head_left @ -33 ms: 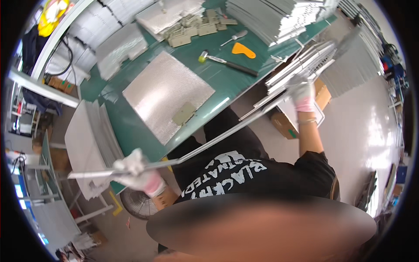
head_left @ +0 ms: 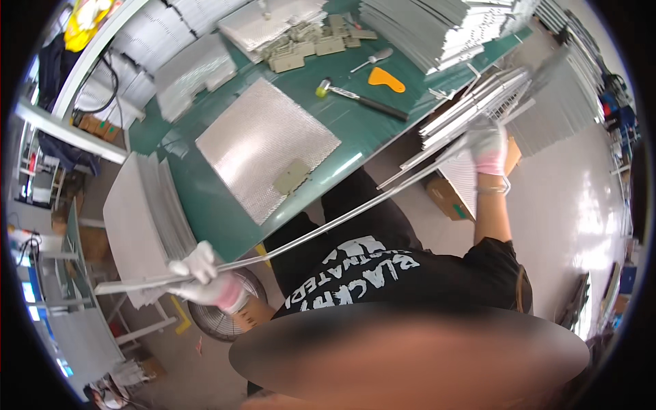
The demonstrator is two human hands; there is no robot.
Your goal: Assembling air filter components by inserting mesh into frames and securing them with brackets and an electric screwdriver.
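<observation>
Both my hands wear white gloves with pink cuffs and hold one long thin metal strip [head_left: 328, 225]. The strip runs slantwise in front of my body, from lower left to upper right. My left hand [head_left: 205, 280] grips its lower left end beside a stack of grey sheets [head_left: 147, 219]. My right hand [head_left: 488, 147] is closed on its upper right end, next to a bundle of similar strips [head_left: 471, 102]. A square silver mesh panel [head_left: 266, 143] lies on the green table [head_left: 205, 198], with a small grey bracket [head_left: 292, 178] on its near edge.
On the table lie a mallet [head_left: 359, 98], an orange scraper [head_left: 386, 78], a heap of grey brackets [head_left: 307, 44] and more mesh panels [head_left: 188, 68]. Stacked metal frames [head_left: 444, 27] stand at the far right. A cardboard box [head_left: 447, 198] and a fan [head_left: 219, 321] sit on the floor.
</observation>
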